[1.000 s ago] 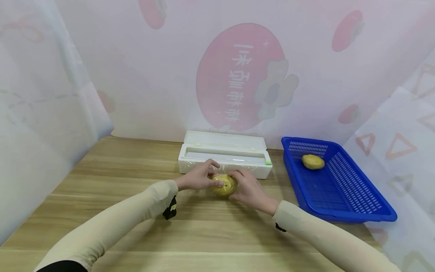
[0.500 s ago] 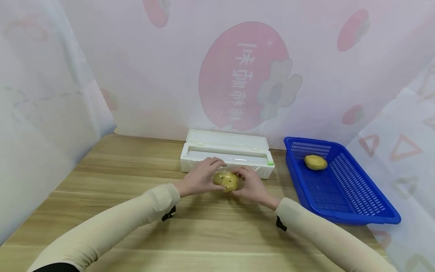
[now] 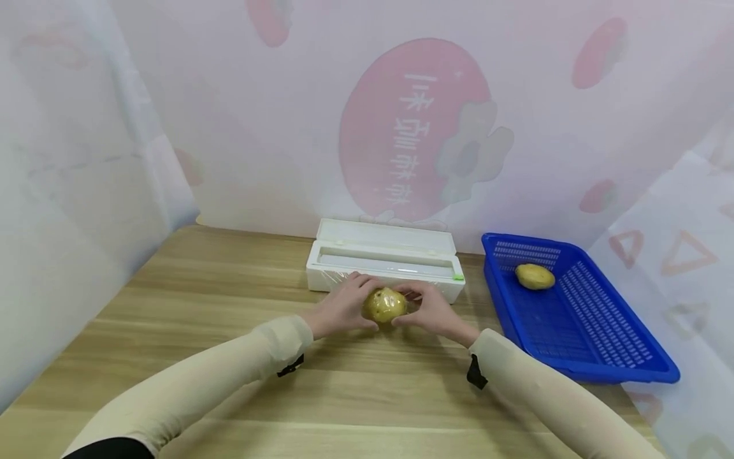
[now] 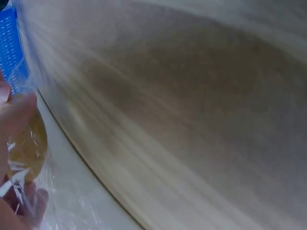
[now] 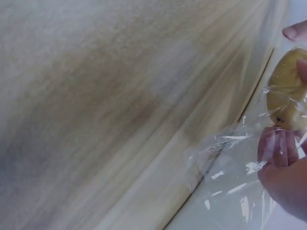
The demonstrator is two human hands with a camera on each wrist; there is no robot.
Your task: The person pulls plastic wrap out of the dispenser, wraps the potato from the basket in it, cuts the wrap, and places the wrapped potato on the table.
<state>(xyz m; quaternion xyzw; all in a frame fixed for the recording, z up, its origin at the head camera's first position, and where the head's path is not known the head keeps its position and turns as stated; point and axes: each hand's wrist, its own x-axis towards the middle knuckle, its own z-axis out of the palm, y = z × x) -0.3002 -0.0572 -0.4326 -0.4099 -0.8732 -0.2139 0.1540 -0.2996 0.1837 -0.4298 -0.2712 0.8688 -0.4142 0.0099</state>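
Note:
A yellow potato [image 3: 383, 305] wrapped in clear cling film sits between both hands, just in front of the white cling film dispenser box [image 3: 385, 257]. My left hand [image 3: 346, 306] grips its left side and my right hand [image 3: 429, 308] grips its right side, fingers curled round it. In the left wrist view the potato [image 4: 26, 143] shows under crinkled film [image 4: 29, 191] at the left edge. The right wrist view shows the potato [image 5: 284, 91] at the right edge, with film [image 5: 230, 163] trailing from my fingers [image 5: 278, 148].
A blue plastic basket [image 3: 573, 312] stands at the right of the wooden table [image 3: 218, 306], with a second bare potato [image 3: 534, 276] inside it. Pale printed curtains close off the back and both sides.
Both hands have lifted and turned the wrapped potato, shifting it slightly up and toward the dispenser box. The basket and its potato have not moved.

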